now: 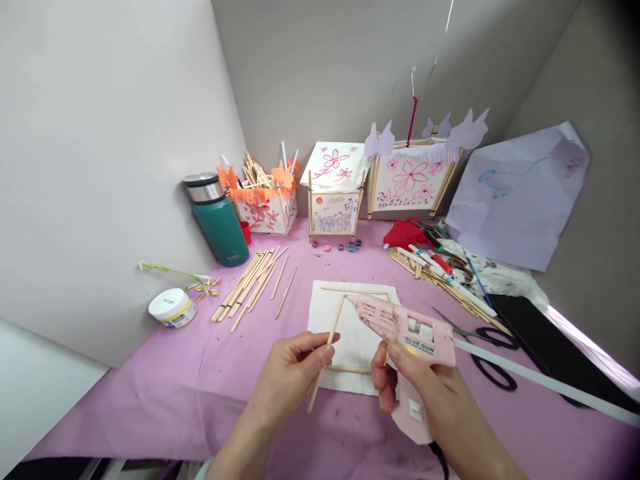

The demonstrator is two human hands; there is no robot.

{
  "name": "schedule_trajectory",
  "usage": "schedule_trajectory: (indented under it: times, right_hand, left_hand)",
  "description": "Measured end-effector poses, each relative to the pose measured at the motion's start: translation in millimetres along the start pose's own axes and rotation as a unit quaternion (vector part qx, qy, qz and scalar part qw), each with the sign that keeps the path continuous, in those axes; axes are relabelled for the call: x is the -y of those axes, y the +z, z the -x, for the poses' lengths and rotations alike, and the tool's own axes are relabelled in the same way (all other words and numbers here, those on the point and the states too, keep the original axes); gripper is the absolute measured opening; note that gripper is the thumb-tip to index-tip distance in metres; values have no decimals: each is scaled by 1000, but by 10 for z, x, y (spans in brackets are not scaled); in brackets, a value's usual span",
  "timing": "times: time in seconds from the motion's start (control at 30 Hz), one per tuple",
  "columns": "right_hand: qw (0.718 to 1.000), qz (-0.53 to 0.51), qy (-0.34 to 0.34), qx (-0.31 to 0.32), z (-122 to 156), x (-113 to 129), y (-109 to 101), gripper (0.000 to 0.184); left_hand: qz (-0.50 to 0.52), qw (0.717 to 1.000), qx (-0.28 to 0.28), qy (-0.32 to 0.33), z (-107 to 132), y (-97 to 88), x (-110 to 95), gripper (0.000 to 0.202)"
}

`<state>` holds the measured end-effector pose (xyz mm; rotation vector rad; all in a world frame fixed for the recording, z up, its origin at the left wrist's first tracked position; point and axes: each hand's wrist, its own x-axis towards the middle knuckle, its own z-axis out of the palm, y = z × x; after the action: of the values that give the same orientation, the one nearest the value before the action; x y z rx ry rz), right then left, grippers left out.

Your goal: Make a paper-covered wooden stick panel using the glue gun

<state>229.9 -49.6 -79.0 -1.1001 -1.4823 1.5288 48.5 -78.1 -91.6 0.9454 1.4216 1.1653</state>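
My left hand (pixel 293 370) pinches a thin wooden stick (pixel 334 328) between thumb and fingers, holding it slanted over a white sheet (pixel 357 340) on the purple tablecloth. My right hand (pixel 415 383) grips a pink glue gun (pixel 403 330) by its handle. The gun's nozzle points left at the upper end of the stick. More sticks lie along the sheet's top and bottom edges, forming part of a frame.
A pile of wooden sticks (pixel 253 280) lies left of the sheet. A green flask (pixel 216 220), a white tub (pixel 173 308), paper lanterns (pixel 335 190), markers (pixel 433 260) and black scissors (pixel 485 347) surround it. Walls close in at left and back.
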Motion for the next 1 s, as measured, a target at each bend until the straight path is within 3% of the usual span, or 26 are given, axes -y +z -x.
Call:
schedule_trajectory:
  times: [0.4, 0.73, 1.0]
  right_hand:
    - [1000, 2, 16, 1, 15, -1, -12, 48]
    - [1000, -15, 2, -4, 16, 8, -11, 45]
    - [1000, -23, 15, 2, 14, 7, 4, 46]
  left_hand:
    - [-28, 999, 19, 9, 35, -7, -19, 34]
    - [17, 997, 73, -3, 29, -45, 21, 45]
    - [17, 997, 72, 0, 44, -38, 18, 43]
